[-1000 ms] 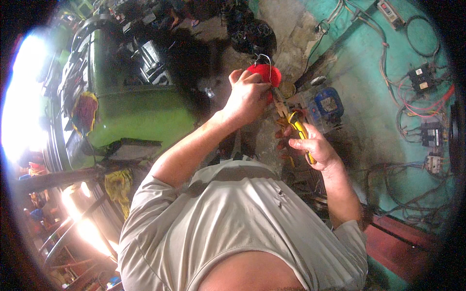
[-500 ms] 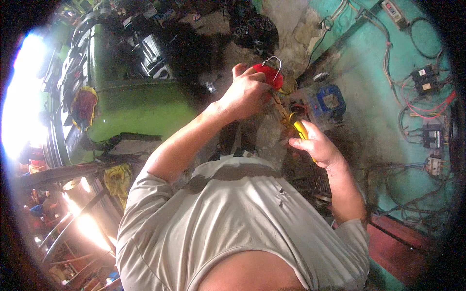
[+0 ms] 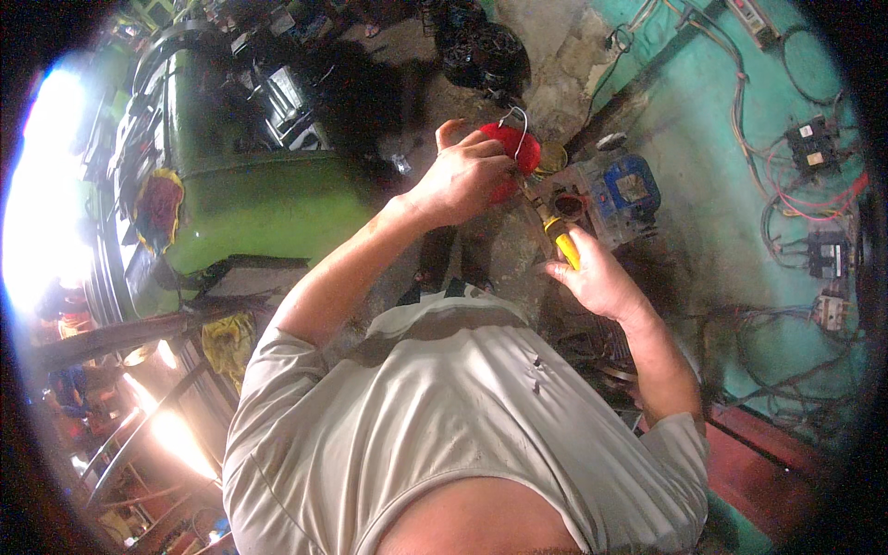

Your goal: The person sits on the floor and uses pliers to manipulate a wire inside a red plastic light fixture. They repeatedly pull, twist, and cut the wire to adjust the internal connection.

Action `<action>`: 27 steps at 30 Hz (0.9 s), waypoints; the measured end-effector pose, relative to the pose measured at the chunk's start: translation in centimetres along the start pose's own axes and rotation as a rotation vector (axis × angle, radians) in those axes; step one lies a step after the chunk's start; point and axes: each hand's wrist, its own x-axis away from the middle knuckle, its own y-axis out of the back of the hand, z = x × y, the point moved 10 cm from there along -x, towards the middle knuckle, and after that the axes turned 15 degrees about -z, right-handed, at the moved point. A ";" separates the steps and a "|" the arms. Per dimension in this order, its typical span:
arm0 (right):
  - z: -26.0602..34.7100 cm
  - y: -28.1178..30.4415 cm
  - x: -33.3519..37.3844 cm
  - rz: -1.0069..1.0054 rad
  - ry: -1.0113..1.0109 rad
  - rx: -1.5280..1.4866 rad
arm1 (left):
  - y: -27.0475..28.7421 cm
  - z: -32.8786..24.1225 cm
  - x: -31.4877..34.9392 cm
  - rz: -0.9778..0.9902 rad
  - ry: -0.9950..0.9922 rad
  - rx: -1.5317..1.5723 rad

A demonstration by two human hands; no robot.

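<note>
My left hand (image 3: 467, 176) is closed on a red rounded piece (image 3: 520, 148), gripping it from its left side. A bent silvery wire loop (image 3: 524, 120) stands up from the red piece's far edge. To the right and nearer, my right hand (image 3: 601, 277) is closed round a yellow-handled tool (image 3: 565, 246). Its narrow metal end points up and left, reaching the near right edge of the red piece. Whether that tip touches it I cannot tell. The tool's exact kind is unclear, and my fingers hide parts of both things.
A blue container (image 3: 634, 190) stands on the floor beyond my right hand. Black coiled wire (image 3: 486, 60) lies farther off. Green machinery (image 3: 259, 208) is at the left. Electrical boxes (image 3: 811, 148) and cables are on the green wall at the right.
The yellow-handled tool has turned slightly, and my right hand has shifted a little to the left on it. My left hand keeps its hold on the red piece, almost unmoved.
</note>
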 end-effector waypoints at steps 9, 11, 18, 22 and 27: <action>3.1 0.4 0.3 -0.063 0.137 0.082 | 0.6 0.5 0.2 -0.024 0.029 0.177; 2.9 0.5 0.3 -0.086 0.199 0.062 | 0.4 0.6 0.1 -0.005 0.013 0.178; 3.5 1.0 0.0 -0.079 0.186 0.139 | 1.9 -0.2 -0.7 -0.088 -0.009 0.172; 3.4 1.7 -0.3 -0.160 0.177 0.123 | 0.9 0.8 -1.1 -0.107 0.059 0.144; 3.1 2.3 -0.3 -0.279 0.190 0.146 | 1.7 0.4 -1.5 -0.180 0.044 0.129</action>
